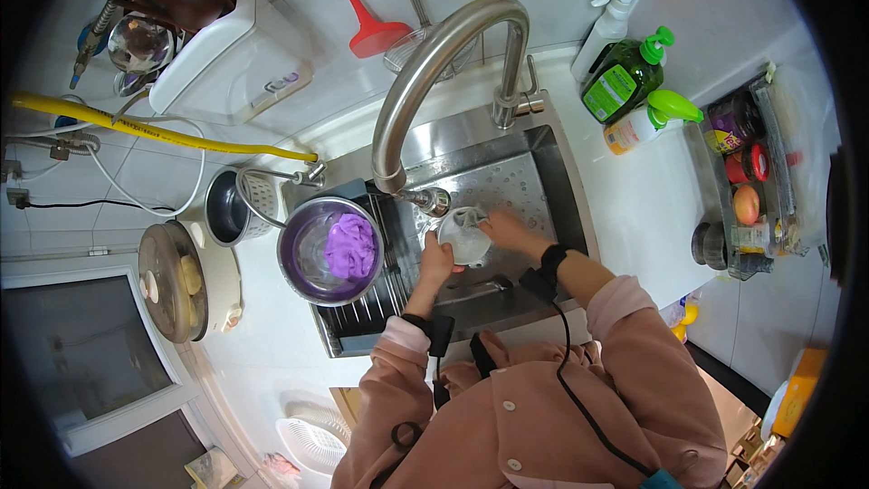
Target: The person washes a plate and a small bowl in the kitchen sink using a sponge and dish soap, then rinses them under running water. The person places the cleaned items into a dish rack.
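Note:
My left hand (438, 259) grips the side of a small white bowl (465, 244) over the stainless steel sink (516, 183), its thumb at the rim. At the bowl's right rim is my right hand (512, 232), fingers reaching inside and pressed on a greyish, cloth-like piece (468, 217). The spray head of the faucet (434, 201) hangs just above and left of the bowl. To the left, a steel basin (292, 275) holds a crumpled purple cloth (351, 246) and stands on the drying rack (366, 316) over the sink.
The curved faucet neck (421, 68) arches over the sink. Pump and spray bottles (621, 81) stand at the back right, near a tray of jars (736, 224). A perforated utensil holder (261, 197) and a lidded pot (220, 292) are left. A red spatula (377, 34) hangs behind.

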### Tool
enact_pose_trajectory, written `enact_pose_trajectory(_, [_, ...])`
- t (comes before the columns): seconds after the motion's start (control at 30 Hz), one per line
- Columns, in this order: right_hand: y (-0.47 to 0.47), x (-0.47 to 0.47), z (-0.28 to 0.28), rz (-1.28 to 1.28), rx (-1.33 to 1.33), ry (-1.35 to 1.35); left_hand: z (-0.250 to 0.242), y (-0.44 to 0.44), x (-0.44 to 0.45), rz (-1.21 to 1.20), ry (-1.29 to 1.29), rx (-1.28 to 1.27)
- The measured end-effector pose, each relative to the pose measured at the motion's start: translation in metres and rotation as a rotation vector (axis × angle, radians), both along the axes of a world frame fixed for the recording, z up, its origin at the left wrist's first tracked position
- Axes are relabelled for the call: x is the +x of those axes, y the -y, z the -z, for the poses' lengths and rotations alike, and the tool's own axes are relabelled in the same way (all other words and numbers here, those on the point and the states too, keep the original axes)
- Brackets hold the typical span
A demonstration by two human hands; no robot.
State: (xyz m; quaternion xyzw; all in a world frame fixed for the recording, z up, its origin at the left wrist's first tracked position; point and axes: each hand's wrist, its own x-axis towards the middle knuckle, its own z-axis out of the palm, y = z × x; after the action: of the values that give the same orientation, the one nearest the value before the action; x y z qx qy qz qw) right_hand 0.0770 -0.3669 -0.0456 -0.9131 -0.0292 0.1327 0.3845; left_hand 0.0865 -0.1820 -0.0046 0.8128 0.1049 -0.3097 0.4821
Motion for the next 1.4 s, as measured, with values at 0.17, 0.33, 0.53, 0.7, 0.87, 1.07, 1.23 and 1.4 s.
enact_pose_trajectory(0.17, [-0.047, -0.052, 0.005, 0.612, 0.924, -0.757, 0.037, 0.014, -0.024, -0.303, 0.124, -0.171])
enact_pose_trajectory(0.33, [-0.064, -0.064, -0.012, 0.758, 1.078, -0.955, 0.073, 0.015, -0.032, -0.270, 0.229, 0.042])
enact_pose_trajectory(0.53, [-0.022, -0.058, 0.003, 0.398, 0.385, -0.546, 0.027, 0.010, -0.028, -0.154, -0.102, -0.043])
enact_pose_trajectory(0.7, [0.010, -0.022, -0.003, -0.049, -0.243, -0.137, 0.002, 0.005, -0.019, 0.193, -0.023, 0.208])
enact_pose_trajectory(0.87, [-0.009, 0.014, -0.035, -0.425, -0.452, 0.096, 0.014, 0.013, -0.004, 0.642, 0.090, 0.445])
enact_pose_trajectory(1.07, [0.007, 0.005, -0.034, -0.244, -0.395, 0.048, 0.011, 0.006, -0.009, 0.373, 0.010, 0.232])
enact_pose_trajectory(1.23, [-0.004, -0.031, -0.003, 0.415, 0.147, -0.281, 0.018, 0.015, -0.023, -0.164, -0.030, -0.188])
enact_pose_trajectory(1.4, [-0.032, -0.053, 0.012, 0.718, 0.431, -0.322, 0.042, 0.036, -0.046, -0.490, -0.161, -0.539])
